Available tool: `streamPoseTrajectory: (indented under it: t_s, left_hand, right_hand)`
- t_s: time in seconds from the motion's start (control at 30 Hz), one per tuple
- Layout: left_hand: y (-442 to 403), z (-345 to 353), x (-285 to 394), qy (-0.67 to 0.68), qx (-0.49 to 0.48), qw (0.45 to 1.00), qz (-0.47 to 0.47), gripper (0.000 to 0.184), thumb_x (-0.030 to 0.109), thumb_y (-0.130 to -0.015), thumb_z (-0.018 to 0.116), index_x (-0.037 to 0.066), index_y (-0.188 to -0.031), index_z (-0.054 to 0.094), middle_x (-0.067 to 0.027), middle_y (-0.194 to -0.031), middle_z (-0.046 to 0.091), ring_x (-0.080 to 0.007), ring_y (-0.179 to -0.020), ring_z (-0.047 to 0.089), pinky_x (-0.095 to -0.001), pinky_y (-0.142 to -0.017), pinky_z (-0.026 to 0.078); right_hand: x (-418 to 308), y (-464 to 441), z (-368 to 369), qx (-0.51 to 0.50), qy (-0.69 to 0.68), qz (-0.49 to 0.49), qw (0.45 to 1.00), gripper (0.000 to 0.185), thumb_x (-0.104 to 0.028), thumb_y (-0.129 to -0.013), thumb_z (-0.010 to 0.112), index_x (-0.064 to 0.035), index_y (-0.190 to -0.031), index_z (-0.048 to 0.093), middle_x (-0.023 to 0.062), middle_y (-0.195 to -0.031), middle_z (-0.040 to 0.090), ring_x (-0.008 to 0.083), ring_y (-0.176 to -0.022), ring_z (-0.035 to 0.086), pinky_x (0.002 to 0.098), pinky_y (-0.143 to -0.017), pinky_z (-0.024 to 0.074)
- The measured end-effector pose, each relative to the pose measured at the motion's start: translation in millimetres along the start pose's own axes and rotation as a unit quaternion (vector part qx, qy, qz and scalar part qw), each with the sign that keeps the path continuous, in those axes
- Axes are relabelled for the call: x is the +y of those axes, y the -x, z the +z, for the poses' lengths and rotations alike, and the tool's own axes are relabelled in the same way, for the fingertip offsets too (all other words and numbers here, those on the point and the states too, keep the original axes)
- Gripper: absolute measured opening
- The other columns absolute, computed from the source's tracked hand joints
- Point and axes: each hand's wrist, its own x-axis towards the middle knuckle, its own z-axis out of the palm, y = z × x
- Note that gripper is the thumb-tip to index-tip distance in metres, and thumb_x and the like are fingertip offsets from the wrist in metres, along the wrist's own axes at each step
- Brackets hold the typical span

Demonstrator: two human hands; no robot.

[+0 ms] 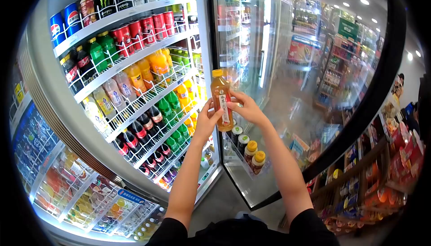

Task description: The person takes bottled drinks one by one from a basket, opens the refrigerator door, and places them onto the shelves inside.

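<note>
- A clear plastic bottle filled with amber liquid, closed by a yellow screw cap [217,72] and wrapped in a red-and-white label [223,106], is held [220,88] up in front of the person, nearly upright with a slight tilt.
- Its lower body is gripped by both bare hands: the left hand [207,120] is closed on the left side, while the right hand [247,110] is pressed to the right side, its thumb laid over the label.
- Behind it, a dark-framed glass door [292,129] is swung open; to the left, a white-framed drinks fridge [204,30] is stocked with red cans [148,29] and green plastic bottles [167,106].
- Below the right hand, yellow-capped dark bottles [251,150] are lined up in the door's rack.
- A moderate weight is to be expected, since the bottle appears nearly full.
- The plastic is judged light and fairly firm, likely to be dented by a hard squeeze rather than broken.
- Slipperiness may be brought on by chilled moisture, though whether the surface is wet cannot be told.
- The surest hold is judged to be around the labelled middle, with the narrow neck kept as a second grip.
</note>
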Motion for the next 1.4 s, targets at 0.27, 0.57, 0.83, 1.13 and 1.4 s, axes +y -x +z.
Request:
streamPoseTrajectory:
  t_s: [0.27,0.57,0.83,1.13,1.4]
  left_hand:
    - [-73.5,-18.8,9.7,-0.045,0.141,0.988,0.055,0.059,0.015,-0.091,0.067,0.000,-0.141,0.037,-0.0162,-0.131,0.053,-0.0235,-0.111,0.062,-0.0313,-0.090,0.052]
    - [-114.0,-11.9,-47.2,-0.125,0.160,0.978,0.052,0.063,0.019,-0.087,0.071,-0.003,-0.138,0.041,-0.0225,-0.125,0.059,-0.0269,-0.103,0.067,-0.0324,-0.085,0.054]
    - [-185.7,-61.9,-48.3,-0.209,0.125,0.966,0.084,0.066,0.019,-0.088,0.070,-0.002,-0.142,0.039,-0.0208,-0.128,0.058,-0.0259,-0.111,0.063,-0.0326,-0.092,0.050]
    - [-256.6,-138.9,-30.4,-0.333,0.154,0.922,0.125,0.066,0.020,-0.085,0.071,0.002,-0.141,0.041,-0.0177,-0.124,0.063,-0.0294,-0.113,0.063,-0.0362,-0.091,0.053]
    - [-285.8,-163.5,-15.4,-0.380,0.139,0.902,0.149,0.063,0.014,-0.085,0.071,0.002,-0.140,0.041,-0.0187,-0.126,0.062,-0.0295,-0.119,0.060,-0.0371,-0.098,0.048]
  right_hand:
    - [18.7,-102.3,24.5,0.054,0.031,-0.047,0.997,0.042,-0.017,-0.093,0.063,-0.0038,-0.133,0.057,0.0098,-0.101,0.068,0.0158,-0.090,0.063,0.0296,-0.082,0.0507]
    - [68.1,-106.8,11.3,0.142,0.067,-0.031,0.987,0.038,-0.016,-0.091,0.061,-0.0050,-0.128,0.061,0.0178,-0.101,0.068,0.0242,-0.086,0.068,0.0335,-0.076,0.0524]
    - [73.6,-172.3,34.1,0.217,0.054,-0.035,0.974,0.039,-0.014,-0.091,0.060,-0.0032,-0.129,0.060,0.0166,-0.097,0.071,0.0211,-0.080,0.070,0.0334,-0.075,0.0530]
    - [83.1,-265.7,75.1,0.211,0.056,-0.040,0.975,0.042,-0.004,-0.089,0.053,-0.0041,-0.131,0.058,0.0183,-0.099,0.069,0.0232,-0.087,0.069,0.0335,-0.079,0.0538]
    - [120.3,-308.6,92.9,0.243,0.035,-0.123,0.962,0.038,-0.004,-0.096,0.051,-0.0026,-0.133,0.055,0.0174,-0.113,0.067,0.0243,-0.103,0.066,0.0326,-0.090,0.0511]
